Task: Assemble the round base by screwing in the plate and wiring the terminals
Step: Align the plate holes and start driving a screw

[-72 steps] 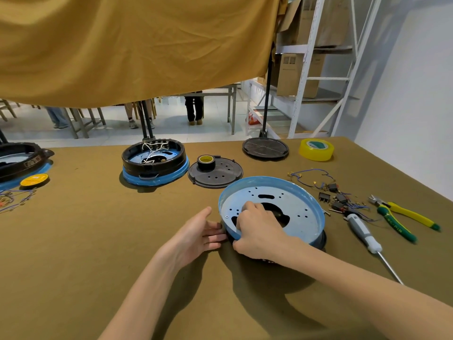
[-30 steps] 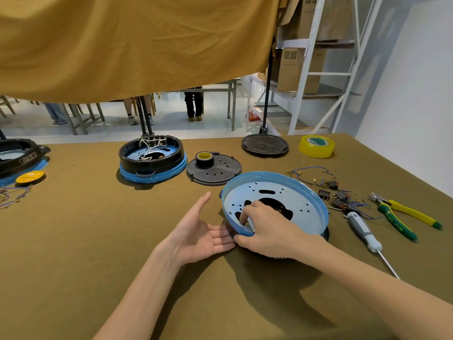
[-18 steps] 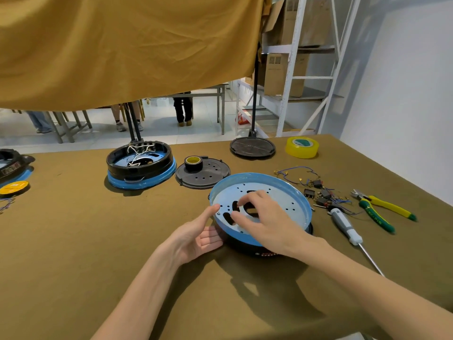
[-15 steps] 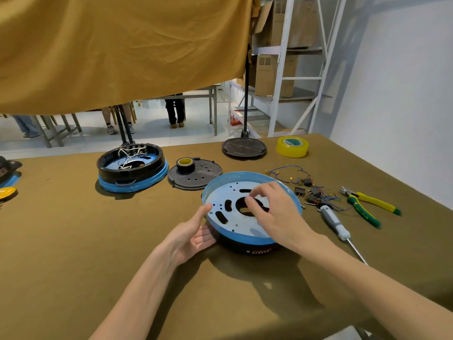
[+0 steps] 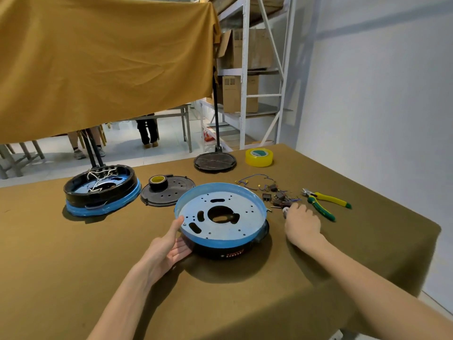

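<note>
Left hand (image 5: 169, 249) spread wide, palm cupping near-left side of round base (image 5: 221, 222) mid-surface. Right hand (image 5: 302, 223) curled over screwdriver handle (image 5: 285, 212) right of base; grip closure unclear.

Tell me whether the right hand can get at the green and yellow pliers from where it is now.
Probably yes. The right hand rests on the screwdriver handle, and the pliers lie just beyond it on bare table cloth, with nothing between. It would have to leave the screwdriver first.

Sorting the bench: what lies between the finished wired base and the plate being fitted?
In the head view, a black perforated cover carrying a black tape roll lies between them.
</note>
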`<action>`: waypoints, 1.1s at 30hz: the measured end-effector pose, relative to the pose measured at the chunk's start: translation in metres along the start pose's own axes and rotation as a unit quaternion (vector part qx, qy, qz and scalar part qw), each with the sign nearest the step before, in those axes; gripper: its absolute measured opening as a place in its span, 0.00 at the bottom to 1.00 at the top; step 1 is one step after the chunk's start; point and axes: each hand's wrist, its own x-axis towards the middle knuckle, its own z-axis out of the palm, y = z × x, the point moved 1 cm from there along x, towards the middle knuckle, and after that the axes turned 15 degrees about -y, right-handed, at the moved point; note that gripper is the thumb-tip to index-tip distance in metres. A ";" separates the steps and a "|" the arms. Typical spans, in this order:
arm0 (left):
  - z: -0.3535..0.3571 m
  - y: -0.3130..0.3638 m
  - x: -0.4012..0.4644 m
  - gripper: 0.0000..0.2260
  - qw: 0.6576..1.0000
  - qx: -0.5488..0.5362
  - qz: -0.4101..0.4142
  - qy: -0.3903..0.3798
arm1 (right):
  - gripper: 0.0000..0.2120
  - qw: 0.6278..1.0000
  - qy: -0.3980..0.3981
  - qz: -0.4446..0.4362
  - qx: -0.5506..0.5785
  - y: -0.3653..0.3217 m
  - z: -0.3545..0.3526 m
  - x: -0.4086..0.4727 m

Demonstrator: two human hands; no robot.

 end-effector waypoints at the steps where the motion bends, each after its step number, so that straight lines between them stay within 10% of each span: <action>1: 0.000 -0.001 0.000 0.44 1.000 0.000 0.002 0.002 | 0.18 1.000 -0.001 -0.007 -0.004 -0.002 -0.001 -0.001; 8: 0.000 0.002 0.003 0.39 1.000 -0.011 -0.006 0.005 | 0.13 0.953 0.105 -0.210 0.190 -0.039 -0.043 -0.038; 18: -0.015 0.021 0.026 0.43 0.995 -0.004 -0.085 -0.053 | 0.04 0.629 -0.118 -0.356 0.681 -0.170 -0.120 -0.036; 27: -0.026 0.014 0.038 0.41 0.993 0.025 -0.079 -0.082 | 0.07 0.538 -0.070 -0.393 0.742 -0.218 -0.113 -0.015; 33: -0.022 0.015 0.032 0.42 0.994 0.024 -0.072 -0.080 | 0.06 0.558 -0.063 -0.426 0.709 -0.232 -0.103 -0.018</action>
